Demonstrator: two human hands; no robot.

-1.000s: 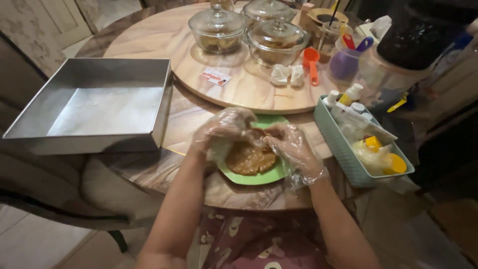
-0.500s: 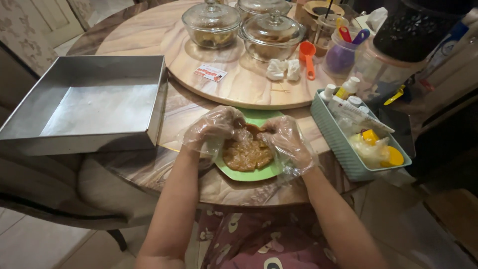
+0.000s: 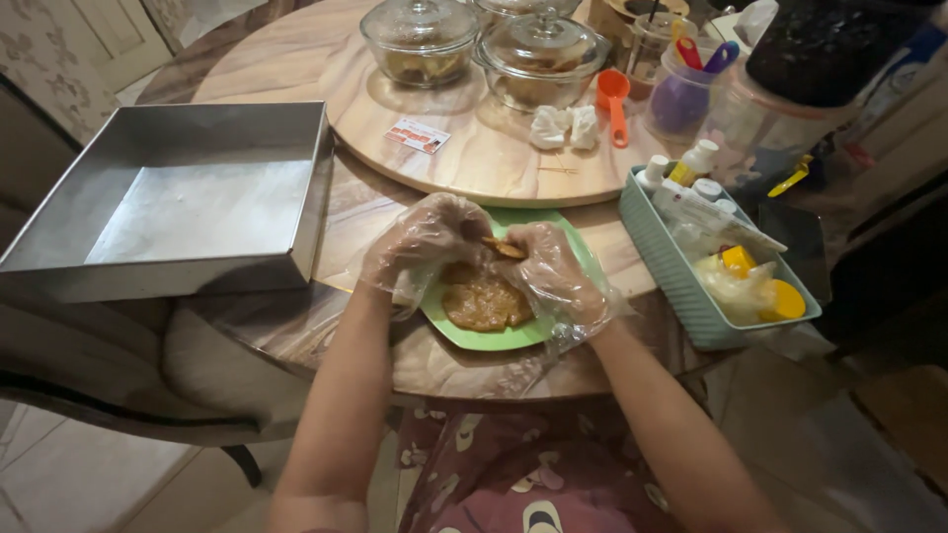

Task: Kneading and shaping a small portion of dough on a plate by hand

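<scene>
While both gloved hands meet over the green plate (image 3: 553,331) at the table's near edge, the left hand (image 3: 425,242) and right hand (image 3: 553,276) pinch a small brown piece (image 3: 504,247) between their fingertips, directly above the flat brown patty (image 3: 482,301).

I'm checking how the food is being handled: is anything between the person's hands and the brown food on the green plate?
Yes. Both the left hand and the right hand wear loose clear plastic gloves, so a thin film lies between skin and the brown food on the green plate. Nothing else visible stands between them.
</scene>
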